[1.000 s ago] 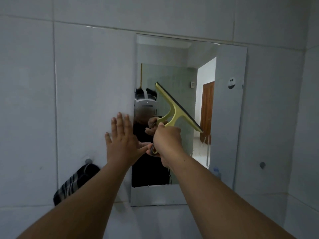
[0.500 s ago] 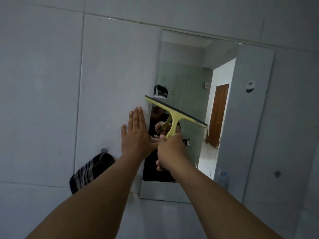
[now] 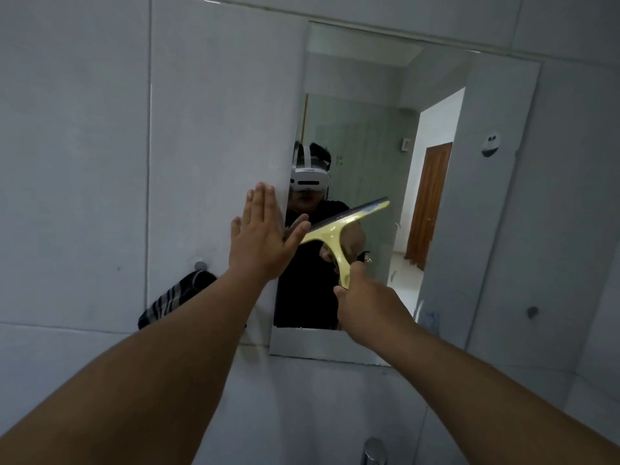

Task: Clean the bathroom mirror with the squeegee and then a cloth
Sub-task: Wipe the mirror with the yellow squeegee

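The frameless mirror (image 3: 446, 78) hangs on the grey tiled wall, right of centre. My right hand (image 3: 365, 302) grips the handle of a yellow squeegee (image 3: 339, 229), whose dark blade lies tilted against the lower left part of the glass, right end higher. My left hand (image 3: 260, 239) rests flat and open on the wall tile at the mirror's left edge, thumb reaching onto the glass near the blade's left end. A dark striped cloth (image 3: 174, 298) hangs from a wall peg, left of and below my left hand.
A round metal peg (image 3: 200, 265) holds the cloth; another peg (image 3: 532, 311) sits on the wall right of the mirror. A chrome fitting (image 3: 374, 451) shows at the bottom edge. The mirror reflects a person wearing a headset and a brown door.
The squeegee blade has swung from left end high to right end high. My right hand has dropped lower on the mirror. My left hand stays flat on the wall.
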